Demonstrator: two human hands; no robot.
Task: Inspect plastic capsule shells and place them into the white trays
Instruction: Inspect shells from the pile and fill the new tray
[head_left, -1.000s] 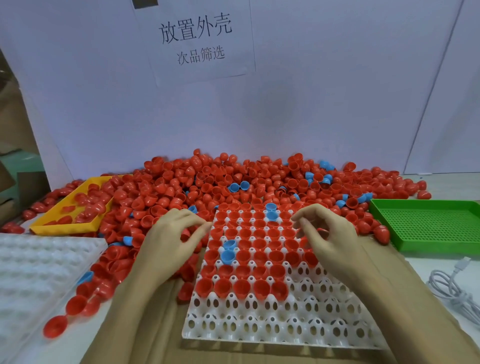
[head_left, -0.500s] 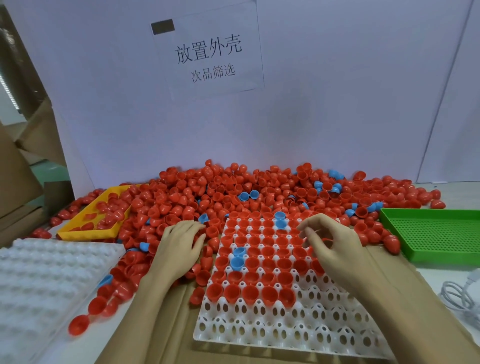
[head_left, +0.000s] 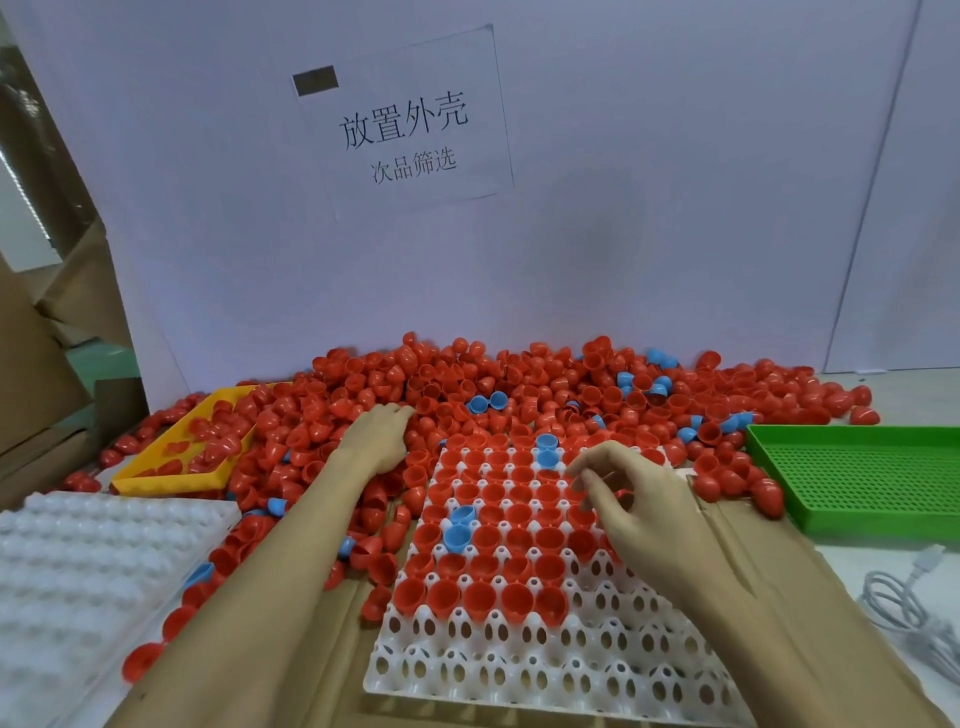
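Head view looks down on a white tray (head_left: 524, 670) of round pockets lying on brown cardboard (head_left: 769, 551) at the near centre. Its far rows are filled with red capsule shells (head_left: 480, 595), open side up, with a few blue shells (head_left: 457, 535) among them; the nearest rows of pockets hold nothing. Beyond the tray and to its left, a wide heap of loose red shells (head_left: 519, 374) spreads to the white backboard (head_left: 675, 208), with scattered blue ones mixed in.

Over the right part of the tray's filled rows, the right hand (head_left: 639, 499) hovers with its fingers curled and the fingertips (head_left: 584, 480) drawn together; whether they pinch a shell I cannot tell. The left hand (head_left: 376, 436) reaches into the heap just left of the tray's far corner, palm down, fingers bent into the loose shells; I cannot tell if it grips any.

At the near left a second white tray (head_left: 78, 571) lies bumps upward. Farther left a yellow tray (head_left: 166, 478) holds some red shells, the heap spilling over its far edge. On the right a green perforated tray (head_left: 857, 478) sits beside the heap, a few red shells touching its left rim. A white cable (head_left: 914, 608) is coiled at the near right. A paper sign (head_left: 405, 130) with printed characters is fixed to the backboard.
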